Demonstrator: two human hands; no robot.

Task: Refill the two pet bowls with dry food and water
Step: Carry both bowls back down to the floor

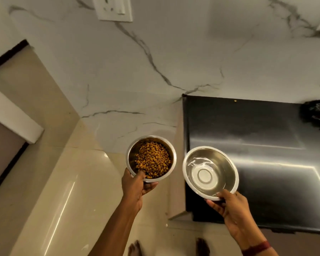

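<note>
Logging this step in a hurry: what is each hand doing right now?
Left hand: grips the food bowl by its near rim.
Right hand: grips the water bowl by its near rim.

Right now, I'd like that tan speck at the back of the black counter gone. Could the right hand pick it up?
Probably not yet: the right hand is pinching the water bowl by its rim. The speck itself lies unobstructed on the counter.
</note>
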